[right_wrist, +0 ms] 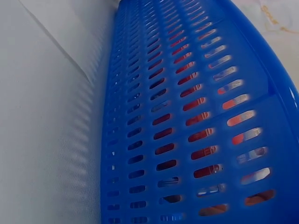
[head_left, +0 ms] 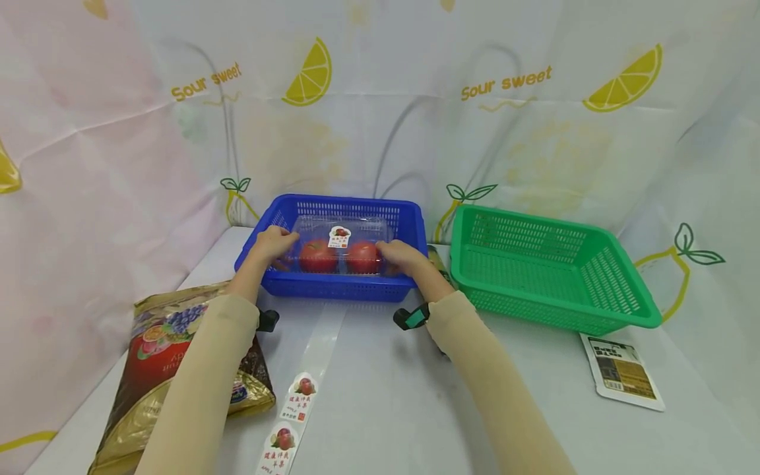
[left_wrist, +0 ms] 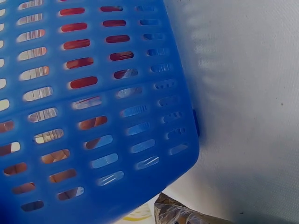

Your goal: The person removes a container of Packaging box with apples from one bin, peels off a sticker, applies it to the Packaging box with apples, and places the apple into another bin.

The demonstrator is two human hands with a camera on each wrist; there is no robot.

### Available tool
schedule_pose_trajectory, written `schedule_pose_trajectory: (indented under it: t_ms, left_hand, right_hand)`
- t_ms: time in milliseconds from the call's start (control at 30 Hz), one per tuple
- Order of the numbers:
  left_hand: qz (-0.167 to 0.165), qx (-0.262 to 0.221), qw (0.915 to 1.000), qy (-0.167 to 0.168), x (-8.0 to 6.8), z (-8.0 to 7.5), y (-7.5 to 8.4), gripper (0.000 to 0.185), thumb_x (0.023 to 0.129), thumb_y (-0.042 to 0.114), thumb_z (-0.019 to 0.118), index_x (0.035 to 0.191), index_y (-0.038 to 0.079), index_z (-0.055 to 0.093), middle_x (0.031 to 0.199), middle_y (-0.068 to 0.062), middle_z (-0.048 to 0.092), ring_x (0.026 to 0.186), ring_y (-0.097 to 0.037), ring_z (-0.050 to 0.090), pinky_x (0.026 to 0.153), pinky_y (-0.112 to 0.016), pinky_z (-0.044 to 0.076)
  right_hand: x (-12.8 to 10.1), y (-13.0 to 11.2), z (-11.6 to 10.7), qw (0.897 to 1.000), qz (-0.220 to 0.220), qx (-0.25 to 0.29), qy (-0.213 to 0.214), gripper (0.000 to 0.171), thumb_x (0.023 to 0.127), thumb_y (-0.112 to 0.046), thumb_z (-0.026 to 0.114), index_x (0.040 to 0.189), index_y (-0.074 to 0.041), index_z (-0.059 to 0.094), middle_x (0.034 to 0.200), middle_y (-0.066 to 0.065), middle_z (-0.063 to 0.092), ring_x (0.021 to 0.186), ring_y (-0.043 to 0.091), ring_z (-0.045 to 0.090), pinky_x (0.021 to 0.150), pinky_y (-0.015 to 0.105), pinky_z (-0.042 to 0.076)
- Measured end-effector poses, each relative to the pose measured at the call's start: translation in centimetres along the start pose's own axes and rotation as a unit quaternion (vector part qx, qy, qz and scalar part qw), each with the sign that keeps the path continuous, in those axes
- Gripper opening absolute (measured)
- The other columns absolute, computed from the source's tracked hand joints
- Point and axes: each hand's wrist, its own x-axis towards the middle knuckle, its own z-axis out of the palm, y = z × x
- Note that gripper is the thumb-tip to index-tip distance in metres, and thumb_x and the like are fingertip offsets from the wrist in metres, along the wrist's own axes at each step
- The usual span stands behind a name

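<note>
A clear plastic clamshell box [head_left: 368,229] sits inside the blue basket [head_left: 338,290], with two red apples [head_left: 318,257] visible through it and a printed label [head_left: 340,237] on its lid. My left hand [head_left: 275,245] grips the box's left end, and my right hand [head_left: 404,255] grips its right end, thumb along the side. Both hands reach over the basket's front rim, so some fingers are hidden. In the left wrist view the slotted blue wall [left_wrist: 100,107] covers most of the hand; in the right wrist view the basket wall [right_wrist: 187,107] shows red through its slots.
A green basket [head_left: 516,270] stands at the right, with a flat white-edged packet [head_left: 623,373] before it. A brown and gold bag [head_left: 160,349] lies at the left under my forearm. A strip of apple labels [head_left: 299,396] runs along the white table [head_left: 380,396].
</note>
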Motion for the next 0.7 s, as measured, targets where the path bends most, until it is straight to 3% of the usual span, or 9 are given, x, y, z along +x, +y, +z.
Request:
schedule_pose_trajectory:
  t_ms: [233,400,533,600,700]
  left_hand:
    - [0.002,0.031,0.9995,0.008,0.34,0.31,-0.10,0.052,0.093,0.026,0.040,0.131,-0.010,0.040,0.129,-0.032,0.039,0.080,-0.032,0.065,0.056,-0.035,0.055]
    - [0.005,0.056,0.9984,0.008,0.28,0.50,-0.01,0.052,0.094,0.026,0.037,0.131,-0.010,0.039,0.128,-0.032,0.041,0.085,-0.034,0.063,0.056,-0.033,0.055]
    - [0.018,0.108,0.9937,0.025,-0.04,0.67,0.24,0.051,0.093,0.027,0.036,0.127,-0.010,0.044,0.124,-0.032,0.045,0.090,-0.037,0.060,0.066,-0.040,0.054]
    - [0.020,0.146,0.9883,0.041,-0.30,0.74,0.44,0.049,0.093,0.029,0.036,0.122,-0.008,0.049,0.118,-0.029,0.050,0.092,-0.038,0.057,0.072,-0.044,0.051]
    - [0.008,0.193,0.9791,0.062,-0.57,0.77,0.68,0.045,0.093,0.033,0.037,0.111,-0.003,0.056,0.107,-0.024,0.054,0.092,-0.036,0.052,0.074,-0.049,0.044]
  right_hand:
    - [0.18,0.18,0.00,1.000,0.004,-0.019,0.010,0.046,0.097,-0.032,0.036,0.123,0.005,0.047,0.066,0.010,0.047,0.052,0.018,0.045,0.052,0.026,0.044]
    - [0.30,0.34,0.02,0.999,0.001,-0.029,0.016,0.048,0.097,-0.034,0.037,0.123,0.005,0.047,0.060,0.008,0.047,0.051,0.017,0.048,0.055,0.027,0.047]
    - [0.36,0.45,0.08,0.998,-0.006,-0.049,0.028,0.047,0.096,-0.034,0.038,0.119,0.005,0.050,0.056,0.008,0.048,0.048,0.016,0.049,0.052,0.026,0.046]
    - [0.43,0.46,0.14,0.996,-0.010,-0.075,0.041,0.046,0.095,-0.034,0.039,0.114,0.005,0.053,0.058,0.008,0.051,0.048,0.017,0.049,0.050,0.025,0.043]
    - [0.36,0.39,0.23,0.990,-0.017,-0.122,0.067,0.048,0.093,-0.035,0.039,0.116,0.004,0.054,0.079,0.011,0.059,0.066,0.019,0.053,0.059,0.027,0.043]
